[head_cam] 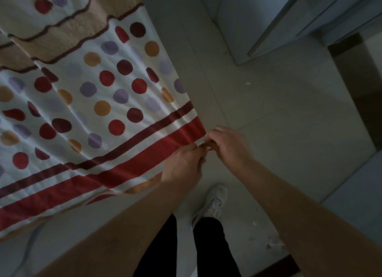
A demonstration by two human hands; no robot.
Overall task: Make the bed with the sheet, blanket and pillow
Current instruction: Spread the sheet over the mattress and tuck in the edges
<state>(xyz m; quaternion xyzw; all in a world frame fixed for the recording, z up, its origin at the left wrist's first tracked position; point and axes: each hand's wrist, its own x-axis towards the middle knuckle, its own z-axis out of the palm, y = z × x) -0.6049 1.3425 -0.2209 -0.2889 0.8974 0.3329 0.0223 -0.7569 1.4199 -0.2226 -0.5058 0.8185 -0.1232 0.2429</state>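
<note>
A white sheet [86,95] with red, purple and orange dots and red stripes along its hem fills the left half of the view, stretched taut toward me. My left hand [183,163] grips the striped hem near its corner. My right hand [226,144] pinches the very corner of the same sheet, right beside the left hand. A tan wavy band of the fabric [68,29] shows at the upper left. No pillow or bed frame is visible.
Pale tiled floor [268,115] lies under and to the right of my hands. A grey cabinet [279,18] stands at the upper right, a dark doorway [359,86] at the right edge. My legs and a white shoe [215,202] are below.
</note>
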